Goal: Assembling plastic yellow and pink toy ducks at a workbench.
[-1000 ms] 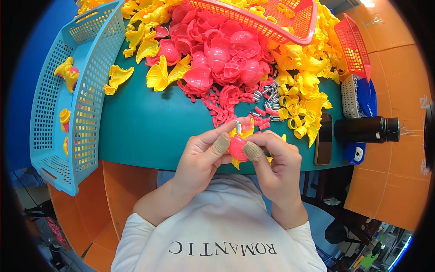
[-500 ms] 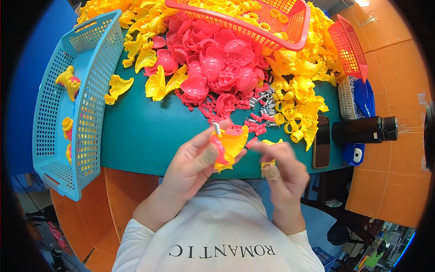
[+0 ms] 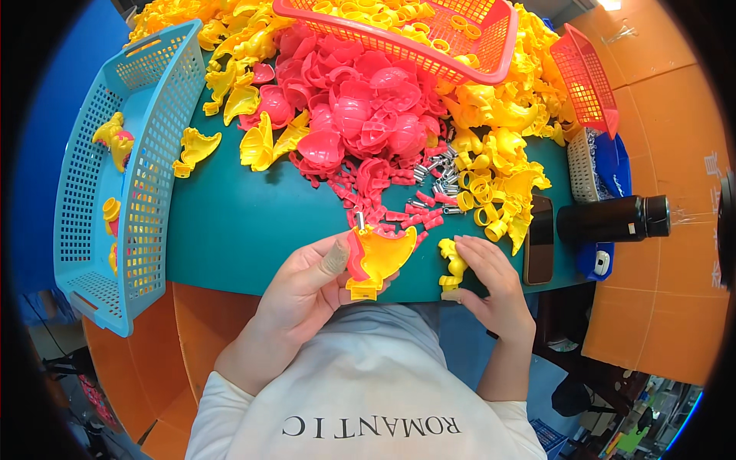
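Yellow toy shell (image 3: 379, 257) in left hand (image 3: 307, 287)

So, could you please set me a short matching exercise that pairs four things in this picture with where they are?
Things:
1. yellow and pink toy piece
2. small yellow part
3. blue basket
4. black bottle

Places:
A. lying on its side at the right edge of the table
B. held in the left hand
C. at the table's left edge
D. under the fingers of the right hand

Pairs: 1-B, 2-D, 3-C, 4-A
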A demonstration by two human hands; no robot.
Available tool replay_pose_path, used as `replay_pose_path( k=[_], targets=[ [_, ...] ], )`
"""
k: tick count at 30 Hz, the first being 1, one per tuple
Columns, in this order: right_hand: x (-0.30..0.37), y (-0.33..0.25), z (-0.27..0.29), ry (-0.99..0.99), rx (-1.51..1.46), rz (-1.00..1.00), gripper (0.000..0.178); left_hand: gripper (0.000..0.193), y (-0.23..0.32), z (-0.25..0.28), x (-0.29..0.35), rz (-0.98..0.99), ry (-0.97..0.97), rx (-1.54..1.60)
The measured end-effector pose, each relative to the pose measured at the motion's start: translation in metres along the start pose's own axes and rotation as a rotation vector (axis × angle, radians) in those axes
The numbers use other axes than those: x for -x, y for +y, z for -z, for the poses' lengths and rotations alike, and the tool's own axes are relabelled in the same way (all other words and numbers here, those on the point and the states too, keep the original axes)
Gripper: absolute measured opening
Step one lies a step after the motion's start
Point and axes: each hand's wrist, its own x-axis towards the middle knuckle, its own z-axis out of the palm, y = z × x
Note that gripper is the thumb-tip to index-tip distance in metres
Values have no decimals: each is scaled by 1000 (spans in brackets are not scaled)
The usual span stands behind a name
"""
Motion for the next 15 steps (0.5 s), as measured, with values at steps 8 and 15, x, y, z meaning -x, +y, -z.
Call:
replay_pose_path(
  k=[8,15],
  targets=[
    [-21,-25,-37,479,-896,271,92,51,-9,-15,-5,-74,-43,-158],
    [-35,-27,-40,462,-652,363,90,46,-10,-26,-6,-162,59,-153]
  ],
)
